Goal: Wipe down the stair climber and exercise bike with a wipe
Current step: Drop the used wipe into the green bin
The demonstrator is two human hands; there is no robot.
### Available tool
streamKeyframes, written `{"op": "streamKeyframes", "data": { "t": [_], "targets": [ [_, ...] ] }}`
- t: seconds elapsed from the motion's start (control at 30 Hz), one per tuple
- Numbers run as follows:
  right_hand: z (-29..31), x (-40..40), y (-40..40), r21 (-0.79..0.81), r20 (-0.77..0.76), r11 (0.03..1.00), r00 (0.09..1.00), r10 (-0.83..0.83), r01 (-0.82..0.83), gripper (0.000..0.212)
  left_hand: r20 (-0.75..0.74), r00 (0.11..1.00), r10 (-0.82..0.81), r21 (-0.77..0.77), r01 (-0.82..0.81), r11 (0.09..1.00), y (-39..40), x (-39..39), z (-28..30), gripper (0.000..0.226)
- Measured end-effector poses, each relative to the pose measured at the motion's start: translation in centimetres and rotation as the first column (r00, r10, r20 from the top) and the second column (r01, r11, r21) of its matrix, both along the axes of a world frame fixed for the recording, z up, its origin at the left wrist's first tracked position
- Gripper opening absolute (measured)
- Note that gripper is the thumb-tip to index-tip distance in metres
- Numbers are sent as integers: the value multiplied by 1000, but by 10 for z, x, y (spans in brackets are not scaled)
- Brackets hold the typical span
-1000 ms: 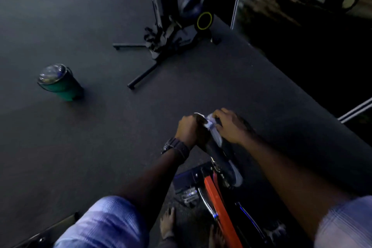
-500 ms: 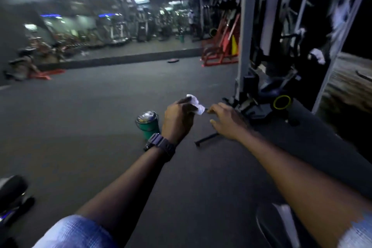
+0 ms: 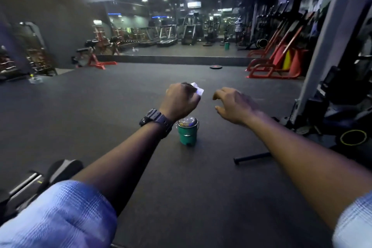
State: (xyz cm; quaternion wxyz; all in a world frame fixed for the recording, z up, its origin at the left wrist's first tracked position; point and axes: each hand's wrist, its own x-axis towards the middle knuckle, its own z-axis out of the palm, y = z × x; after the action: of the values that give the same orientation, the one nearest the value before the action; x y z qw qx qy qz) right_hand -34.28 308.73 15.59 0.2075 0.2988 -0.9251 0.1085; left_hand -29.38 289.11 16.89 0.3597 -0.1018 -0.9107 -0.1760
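Note:
My left hand (image 3: 181,100) is raised at mid-frame and grips a crumpled white wipe (image 3: 197,88), which sticks out past the knuckles. My right hand (image 3: 233,104) hovers just to its right, fingers loosely spread, holding nothing and apart from the wipe. Both hands are in the air above the dark floor. A black padded seat on a metal frame (image 3: 62,169) shows at the lower left edge. The orange and black bike seen earlier is out of view.
A small green bin with a shiny dome lid (image 3: 187,131) stands on the floor below my left hand. A black machine base with a yellow ring (image 3: 353,137) and a floor bar (image 3: 251,157) lie right. Red machines (image 3: 275,62) and a mirror wall stand far back.
The view has lifted from the bike handle to the gym floor. Both hands came off the handle and rose; the left keeps the wipe, the right let go of it.

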Motion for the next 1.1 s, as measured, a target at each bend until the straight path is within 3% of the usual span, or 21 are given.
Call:
{"op": "streamKeyframes", "data": {
  "t": [0.27, 0.47, 0.6, 0.83, 1.1],
  "targets": [
    [-1, -82, -83, 17, 27, 998, 997, 66, -66, 31, 83, 996, -10, -77, 16, 997, -85, -63, -6, 30],
    [-11, -180, -124, 49, 40, 996, 997, 66, -68, 31, 143, 985, 94, -91, -81, 993, -114, -141, -3, 47],
    [-18, -248, -140, 49, 90, 998, 995, 36, -40, 33, 176, 979, 107, -75, -95, 993, -132, -207, -8, 31],
    [-21, -366, -176, 65, 106, 998, 994, -12, 5, 31, 164, 982, 97, 2, -99, 995, -161, -307, -15, 59],
    [-40, -492, -262, 35, 111, 999, 993, -26, 22, 29, 139, 966, 220, 53, -229, 972, -252, -447, -43, 60]
  ]
}}
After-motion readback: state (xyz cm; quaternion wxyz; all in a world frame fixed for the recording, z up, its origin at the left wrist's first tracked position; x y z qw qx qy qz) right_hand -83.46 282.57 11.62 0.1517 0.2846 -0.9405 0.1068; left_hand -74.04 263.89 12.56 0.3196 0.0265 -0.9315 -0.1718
